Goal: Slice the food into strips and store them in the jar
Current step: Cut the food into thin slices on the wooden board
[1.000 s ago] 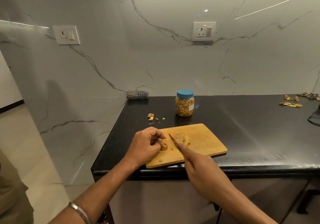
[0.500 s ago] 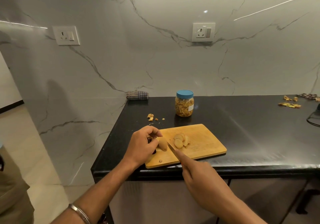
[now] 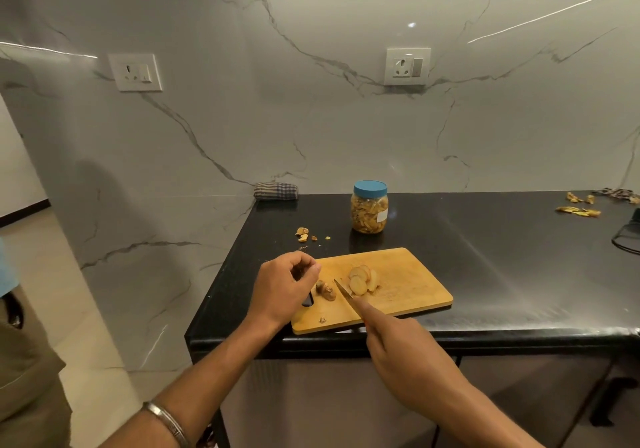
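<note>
At lower centre, the right hand is gripping the knife, forefinger along its spine, between the stub and the slices on the board. The left hand, loosely curled, is holding nothing. Stacking slices flat should give even strips; the jar is standing lidded behind.

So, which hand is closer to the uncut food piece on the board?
Left. The left hand sits just left of the uncut piece, fingers curled beside it. The right hand is lower right, holding the knife.
</note>
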